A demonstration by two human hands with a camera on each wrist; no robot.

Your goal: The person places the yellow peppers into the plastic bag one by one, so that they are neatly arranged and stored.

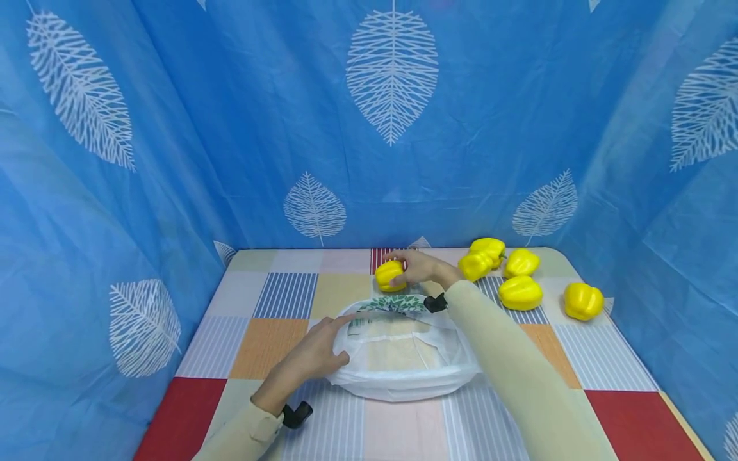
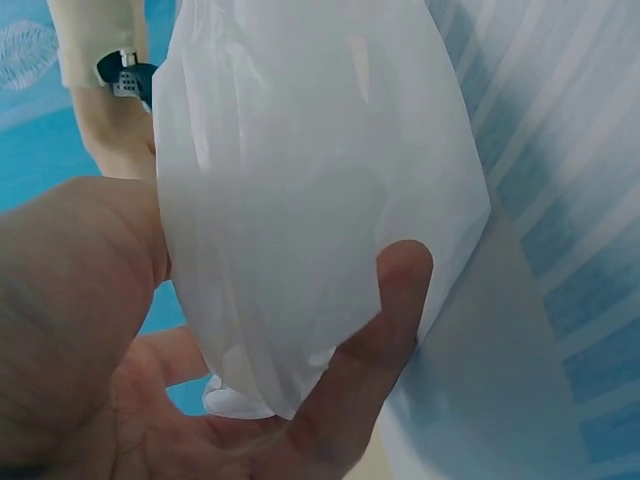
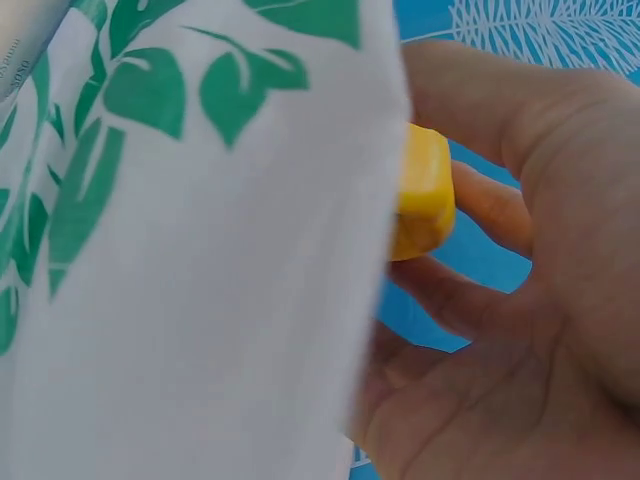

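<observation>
A white plastic bag (image 1: 403,383) with green leaf print lies on the table, its mouth facing up. At its left side my left hand (image 1: 317,349) rests with spread fingers against the plastic. In the left wrist view, one finger (image 2: 400,290) lies against the bag (image 2: 300,180). Beyond the bag's far rim, my right hand (image 1: 423,267) holds a yellow bell pepper (image 1: 387,276) between thumb and fingers. The right wrist view shows the pepper (image 3: 425,195) partly hidden behind the leaf-printed bag (image 3: 200,250), with my right hand (image 3: 530,260) curved around it.
Several more yellow bell peppers lie at the back right, among them one (image 1: 521,293) near the right forearm and one (image 1: 583,301) by the table's right edge. A patchwork tablecloth (image 1: 271,349) covers the table. Blue curtains (image 1: 392,179) with white leaves hang around it.
</observation>
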